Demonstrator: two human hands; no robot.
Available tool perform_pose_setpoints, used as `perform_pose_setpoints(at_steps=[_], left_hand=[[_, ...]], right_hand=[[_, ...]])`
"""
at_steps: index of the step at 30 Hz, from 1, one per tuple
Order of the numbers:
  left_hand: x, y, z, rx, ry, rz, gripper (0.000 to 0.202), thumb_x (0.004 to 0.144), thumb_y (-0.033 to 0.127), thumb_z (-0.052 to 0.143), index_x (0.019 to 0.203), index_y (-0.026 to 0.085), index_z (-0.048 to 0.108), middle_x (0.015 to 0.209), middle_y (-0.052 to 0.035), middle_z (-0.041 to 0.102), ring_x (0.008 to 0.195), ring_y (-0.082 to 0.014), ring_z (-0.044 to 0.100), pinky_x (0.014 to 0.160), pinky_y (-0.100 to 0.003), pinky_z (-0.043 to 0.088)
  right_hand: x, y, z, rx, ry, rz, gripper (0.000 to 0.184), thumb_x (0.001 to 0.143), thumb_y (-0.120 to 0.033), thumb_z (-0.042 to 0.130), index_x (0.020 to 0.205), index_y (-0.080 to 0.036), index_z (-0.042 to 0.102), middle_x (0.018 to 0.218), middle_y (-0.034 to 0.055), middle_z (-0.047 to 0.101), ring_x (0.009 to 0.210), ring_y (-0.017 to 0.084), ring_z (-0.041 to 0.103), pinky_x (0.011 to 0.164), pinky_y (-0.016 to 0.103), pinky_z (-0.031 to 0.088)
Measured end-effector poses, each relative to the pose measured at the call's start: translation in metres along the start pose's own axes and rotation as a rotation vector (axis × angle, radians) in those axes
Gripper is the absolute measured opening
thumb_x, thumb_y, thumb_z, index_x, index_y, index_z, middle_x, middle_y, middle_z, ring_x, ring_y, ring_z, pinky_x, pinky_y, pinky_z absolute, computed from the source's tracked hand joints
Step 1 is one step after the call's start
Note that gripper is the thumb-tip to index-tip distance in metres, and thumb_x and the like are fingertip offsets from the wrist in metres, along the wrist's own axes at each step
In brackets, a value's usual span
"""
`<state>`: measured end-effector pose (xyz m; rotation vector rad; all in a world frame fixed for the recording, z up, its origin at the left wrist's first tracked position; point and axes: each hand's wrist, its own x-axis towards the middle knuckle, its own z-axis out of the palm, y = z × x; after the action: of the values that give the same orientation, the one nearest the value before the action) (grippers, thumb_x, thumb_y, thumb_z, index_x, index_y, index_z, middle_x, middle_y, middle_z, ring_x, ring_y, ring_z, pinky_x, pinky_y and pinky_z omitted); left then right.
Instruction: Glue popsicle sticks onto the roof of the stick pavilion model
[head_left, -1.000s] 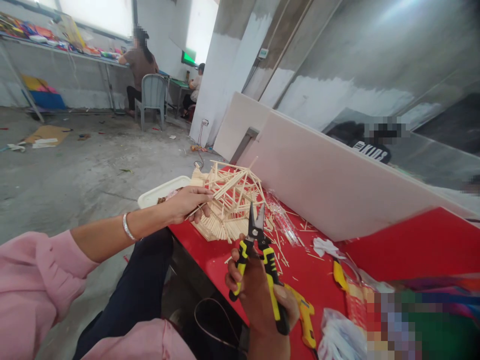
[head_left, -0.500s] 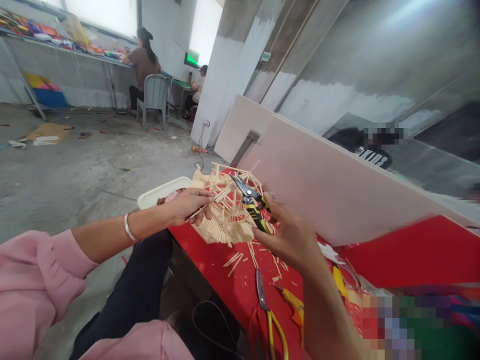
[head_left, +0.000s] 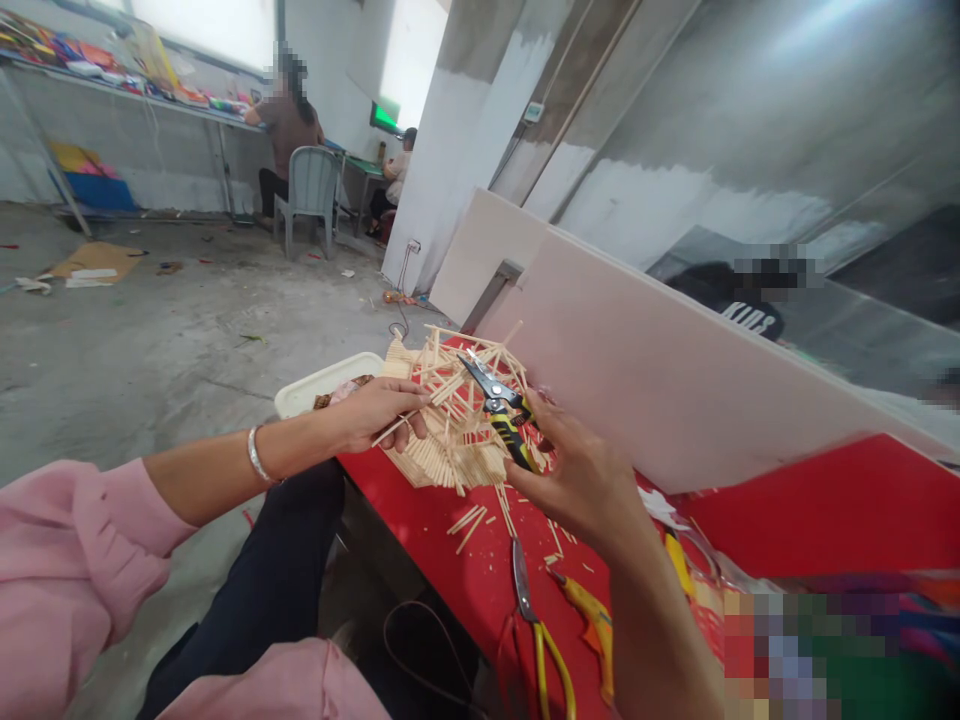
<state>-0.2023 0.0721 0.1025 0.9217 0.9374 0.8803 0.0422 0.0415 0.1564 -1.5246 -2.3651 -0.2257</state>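
Note:
My left hand point(head_left: 397, 408) is closed on a few thin wooden sticks point(head_left: 448, 385), whose ends stick out on both sides of the fingers. My right hand point(head_left: 574, 460) grips a pair of pruning-style snips point(head_left: 495, 395) with black and yellow handles. The blades are parted and point up and left, close by the sticks. Beneath both hands sits a structure of pale wooden sticks point(head_left: 442, 450), some laid in tight rows and others crossing loosely, on the red table point(head_left: 427, 520).
Yellow-handled scissors point(head_left: 551, 665) and a yellow glue gun point(head_left: 592, 620) lie at the table's near side, with loose stick pieces point(head_left: 466, 522) around. A pale tray point(head_left: 300, 395) is at the left. White boards point(head_left: 600, 330) stand behind. Other people sit farther away.
The snips have shifted very slightly in my right hand, with blades a little differently angled. My left hand keeps its place with the sticks.

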Motion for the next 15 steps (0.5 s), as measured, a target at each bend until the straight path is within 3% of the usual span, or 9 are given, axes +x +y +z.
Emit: perform_pose_setpoints(at_steps=[15], left_hand=[[0.01,-0.005,-0.005,-0.056,-0.023,0.053,0.016,0.086,0.018,0.06,0.07,0.014,0.063,0.057,-0.0029,0.063,0.033,-0.0056,0.041,0.033,-0.021,0.028]], right_hand=[[-0.001,0.001,0.003,-0.01,-0.003,0.004,0.074,0.072,-0.037,0.06,0.141,-0.014,0.05,0.133,0.0161,0.061,0.113,0.037,0.063,0.09,0.052,0.053]])
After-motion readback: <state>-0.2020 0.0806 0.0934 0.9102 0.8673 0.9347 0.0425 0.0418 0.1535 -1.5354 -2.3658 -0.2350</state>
